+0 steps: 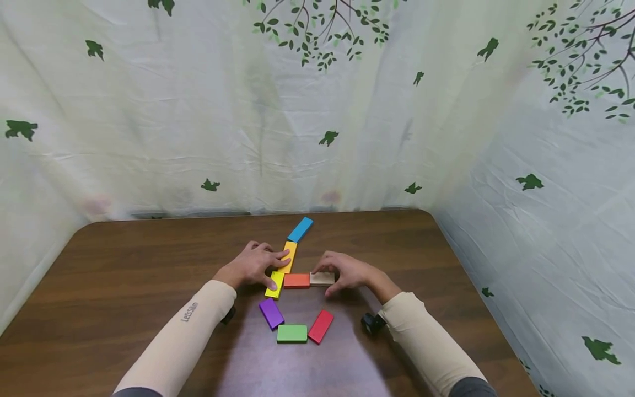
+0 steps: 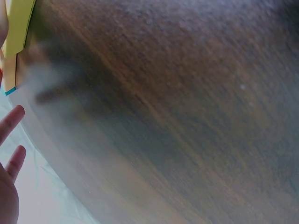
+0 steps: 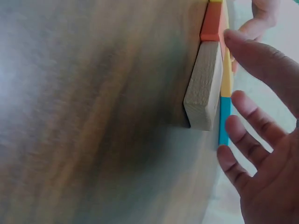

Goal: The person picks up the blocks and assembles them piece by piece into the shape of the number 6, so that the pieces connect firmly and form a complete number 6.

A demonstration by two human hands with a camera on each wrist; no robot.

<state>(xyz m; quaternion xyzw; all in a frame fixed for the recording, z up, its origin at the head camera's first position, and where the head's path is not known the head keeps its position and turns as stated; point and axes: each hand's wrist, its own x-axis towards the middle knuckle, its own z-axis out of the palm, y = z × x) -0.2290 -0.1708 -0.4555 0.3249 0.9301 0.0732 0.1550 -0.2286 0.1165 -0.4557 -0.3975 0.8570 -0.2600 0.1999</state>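
Note:
In the head view, my left hand (image 1: 255,264) reaches in from the left. Its fingertips lie over the orange-yellow block (image 1: 291,248), and its thumb rests on the yellow block (image 1: 275,280). My right hand (image 1: 349,272) arches over the plain wooden block (image 1: 322,279), fingertips near its edges. From the right wrist, that wooden block (image 3: 203,86) shows its near faces uncovered, and the fingers of the right hand (image 3: 271,172) are spread beside it. End to end with it lies an orange-red block (image 1: 296,281), which meets the yellow block at its left.
A blue block (image 1: 300,229) extends the line at the far end. Closer in lie a purple block (image 1: 272,314), a green block (image 1: 292,333) and a red block (image 1: 321,326), forming a curve. The brown wooden table (image 1: 149,264) ends at a leaf-printed white curtain (image 1: 278,138).

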